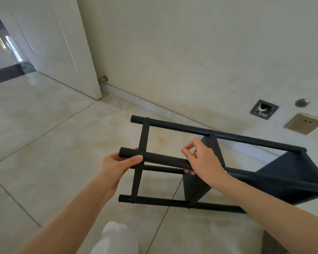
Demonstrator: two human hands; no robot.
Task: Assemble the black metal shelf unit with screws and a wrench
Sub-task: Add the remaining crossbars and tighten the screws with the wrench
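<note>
White fabric, perhaps a sock or trouser leg, sits at six o'clock, closest to the lens, between two bare forearms. Above it, the black metal shelf unit lies tipped on its side over the tiled floor, its four round posts running from nine o'clock towards three o'clock, with thin crossbars joining them at the nine o'clock end and two dark shelf panels further towards three o'clock.

The left hand grips the end of the nearest upper post, thumb over the top and fingers curled round underneath. The right hand rests on the same post further along; its lower fingers wrap under the tube, while the thumb and forefinger are pinched close together just above it. Whether a screw sits between them cannot be told.

At twelve o'clock stands a pale wall, with a white door open at ten o'clock. Low on the wall at two o'clock are a gold socket plate, a dark square fitting and a round metal cap.
</note>
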